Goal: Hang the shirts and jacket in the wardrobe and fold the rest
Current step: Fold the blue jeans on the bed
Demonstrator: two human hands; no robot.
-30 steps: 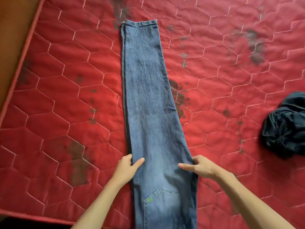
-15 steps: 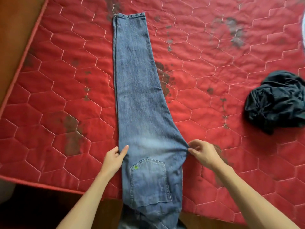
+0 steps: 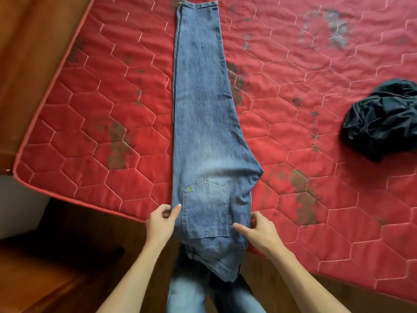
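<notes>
On the mattress [image 3: 90, 114] | left grip [image 3: 160, 224], right grip [image 3: 259, 232] pinching jeans [image 3: 203, 132] | dark garment [image 3: 383, 118] far right

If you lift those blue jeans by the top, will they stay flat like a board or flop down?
Probably flop: the jeans lie limp on the mattress, and their waist end droops over its edge. They look like thick denim, so likely heavyish for cloth. Probably not slippery, since the left hand and right hand pinch the sides.
</notes>
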